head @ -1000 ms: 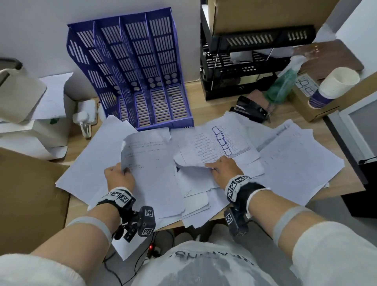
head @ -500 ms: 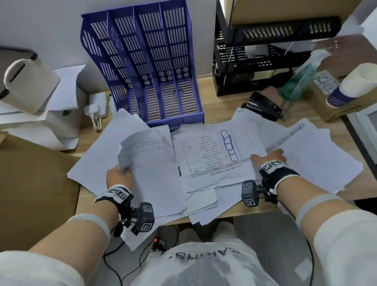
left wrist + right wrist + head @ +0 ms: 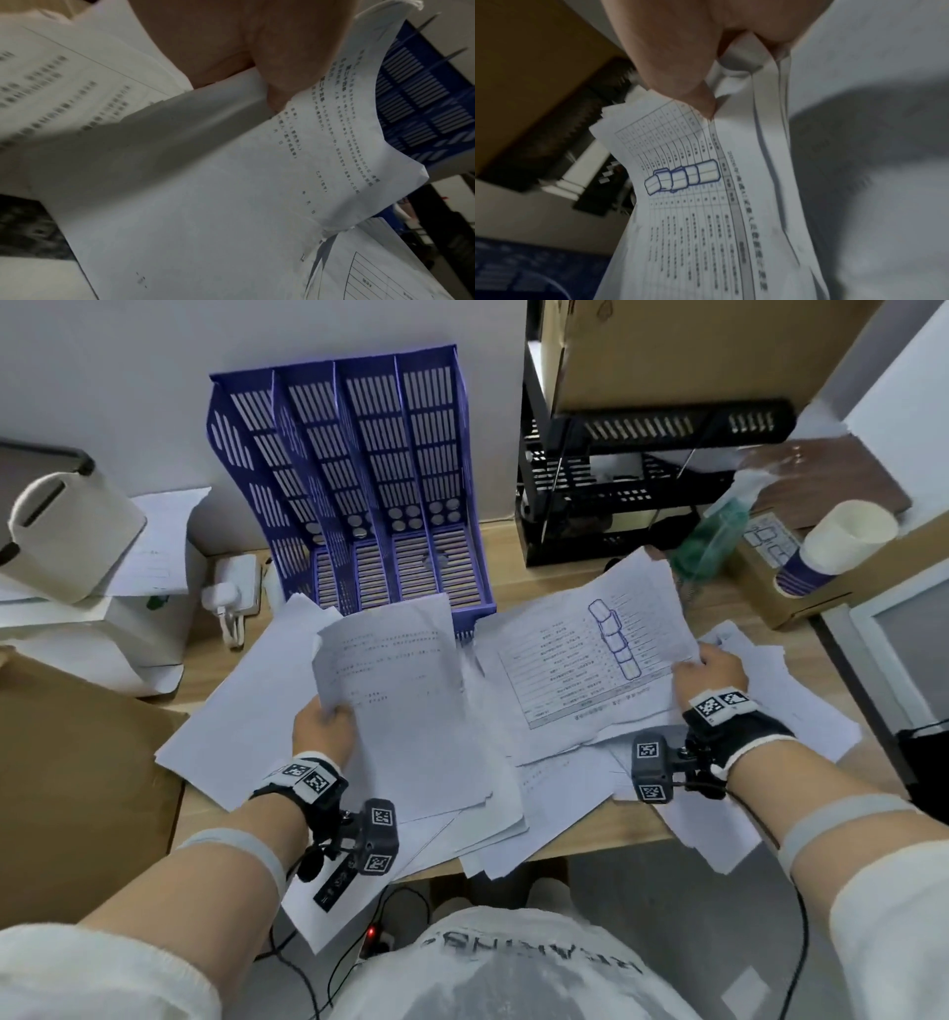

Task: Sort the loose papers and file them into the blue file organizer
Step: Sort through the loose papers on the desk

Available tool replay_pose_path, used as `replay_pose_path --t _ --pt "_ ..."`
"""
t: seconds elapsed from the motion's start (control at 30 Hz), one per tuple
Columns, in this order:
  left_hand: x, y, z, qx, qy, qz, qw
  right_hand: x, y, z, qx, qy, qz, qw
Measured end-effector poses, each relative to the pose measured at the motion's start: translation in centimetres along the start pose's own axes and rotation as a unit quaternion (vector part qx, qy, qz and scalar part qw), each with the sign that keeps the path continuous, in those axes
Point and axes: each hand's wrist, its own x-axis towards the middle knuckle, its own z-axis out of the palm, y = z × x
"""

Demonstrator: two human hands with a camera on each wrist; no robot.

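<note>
Sorting step in hand, judged from the spread: nothing filed yet, organizer (image 3: 359,505) slots seen bare. A text sheet (image 3: 400,701) is pinched at its left edge by the left hand (image 3: 323,726), thumb on top, fingers hidden beneath. A table sheet (image 3: 590,649) w/ blue sketch is pinched at its right edge by the right hand (image 3: 711,670). Both sheets are raised over the pile (image 3: 513,788), just in front of the organizer. Next: a slot to be picked per sheet, each turned edge-on and slid in w/o buckling.

Wooden desk (image 3: 518,598) carries the blue file organizer (image 3: 359,505) at upper centre, black rack (image 3: 616,505) upper right. Loose papers (image 3: 246,711) are spread across the middle, white charger (image 3: 233,593) left of the organizer.
</note>
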Motion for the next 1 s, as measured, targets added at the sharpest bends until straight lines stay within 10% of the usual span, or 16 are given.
replay_pose_path --t 0.43,0.67,0.87,1.0 --pt "-0.7 5.4 7.9 -0.032 -0.154 0.043 0.987 -0.9 1.6 -11.8 0.080 0.186 -0.043 0.978" --pt "-1.9 9.0 9.2 -0.015 -0.040 0.037 0.998 -1.9 2.0 -13.7 0.070 0.197 -0.071 0.975" --pt "-5.0 16.6 11.1 0.032 -0.097 0.373 0.922 -2.4 0.2 -13.9 0.044 0.097 -0.187 0.977" --pt "-6.6 20.6 12.7 -0.005 -0.283 0.385 0.878 -2.2 -0.4 -14.3 0.080 0.025 -0.247 0.965"
